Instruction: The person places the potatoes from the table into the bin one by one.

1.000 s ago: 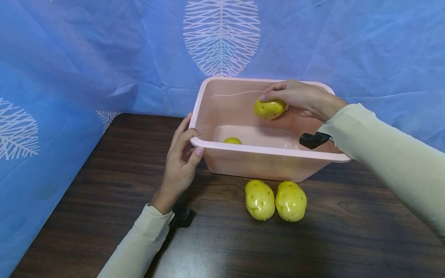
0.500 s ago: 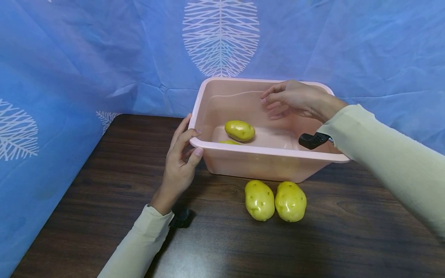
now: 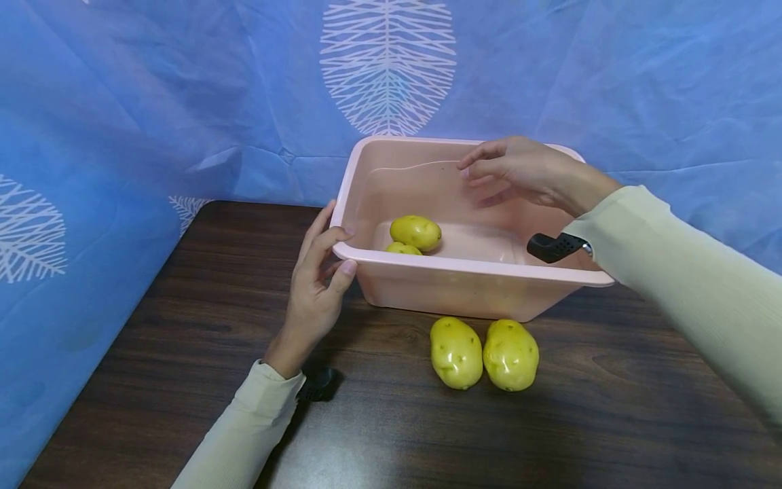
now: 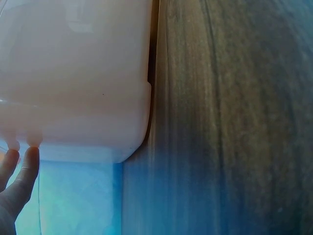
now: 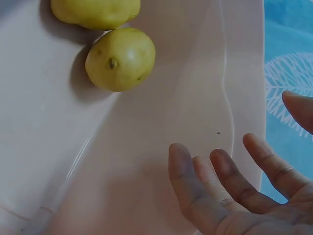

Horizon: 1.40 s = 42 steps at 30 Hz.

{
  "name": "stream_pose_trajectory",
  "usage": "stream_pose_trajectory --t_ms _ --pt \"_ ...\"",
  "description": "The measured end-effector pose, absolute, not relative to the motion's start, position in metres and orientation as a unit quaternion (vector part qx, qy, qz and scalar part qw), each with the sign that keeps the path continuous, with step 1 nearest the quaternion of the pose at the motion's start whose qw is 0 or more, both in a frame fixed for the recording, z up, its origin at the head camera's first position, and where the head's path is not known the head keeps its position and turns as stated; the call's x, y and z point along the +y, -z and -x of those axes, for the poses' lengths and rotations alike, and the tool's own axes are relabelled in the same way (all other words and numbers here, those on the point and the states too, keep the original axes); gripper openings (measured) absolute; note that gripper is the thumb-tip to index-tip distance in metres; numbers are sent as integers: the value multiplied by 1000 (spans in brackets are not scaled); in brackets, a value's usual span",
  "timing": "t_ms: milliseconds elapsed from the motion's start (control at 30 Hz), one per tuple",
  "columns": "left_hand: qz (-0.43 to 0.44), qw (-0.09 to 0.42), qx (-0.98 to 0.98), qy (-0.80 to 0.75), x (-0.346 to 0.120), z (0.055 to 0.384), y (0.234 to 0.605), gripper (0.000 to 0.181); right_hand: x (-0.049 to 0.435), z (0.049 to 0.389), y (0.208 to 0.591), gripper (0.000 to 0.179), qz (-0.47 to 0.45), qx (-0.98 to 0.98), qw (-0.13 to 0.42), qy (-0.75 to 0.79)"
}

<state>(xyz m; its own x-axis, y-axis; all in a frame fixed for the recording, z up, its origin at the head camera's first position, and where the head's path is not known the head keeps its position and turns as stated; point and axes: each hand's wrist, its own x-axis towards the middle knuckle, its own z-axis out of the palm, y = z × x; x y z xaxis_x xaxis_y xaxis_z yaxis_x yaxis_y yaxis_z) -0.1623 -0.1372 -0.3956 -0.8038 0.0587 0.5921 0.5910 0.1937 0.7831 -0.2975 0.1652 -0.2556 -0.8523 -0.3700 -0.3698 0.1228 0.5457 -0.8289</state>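
In the head view, my left hand holds the near left corner of a pink plastic basin, thumb at the front and fingers along the left side. Its fingertips meet the basin's outer wall in the left wrist view. Over the basin's right half hangs my right hand, holding nothing, fingers spread and loosely bent. Two yellow potatoes lie together inside at the left: one potato shows almost whole, the other potato is partly hidden by the front rim. The right wrist view shows that pair touching, one potato nearer the hand.
Two more yellow potatoes, a left one and a right one, lie side by side on the dark wooden table before the basin. A blue cloth with white leaf prints hangs behind.
My right hand has let go of a potato, which dropped to the basin's left side and settled against the other one. The left hand has stayed at the corner.
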Motion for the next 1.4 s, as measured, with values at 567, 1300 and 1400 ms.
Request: stream_pose_trajectory --t_ms 567,1300,1400 --pt "216 222 -740 596 -138 161 392 35 168 283 242 52 95 824 236 506" --pt "218 217 -740 598 -139 162 391 37 181 261 218 35 130 799 197 553" --pt "218 216 -742 596 -139 162 391 37 183 256 217 37 134 806 195 542"
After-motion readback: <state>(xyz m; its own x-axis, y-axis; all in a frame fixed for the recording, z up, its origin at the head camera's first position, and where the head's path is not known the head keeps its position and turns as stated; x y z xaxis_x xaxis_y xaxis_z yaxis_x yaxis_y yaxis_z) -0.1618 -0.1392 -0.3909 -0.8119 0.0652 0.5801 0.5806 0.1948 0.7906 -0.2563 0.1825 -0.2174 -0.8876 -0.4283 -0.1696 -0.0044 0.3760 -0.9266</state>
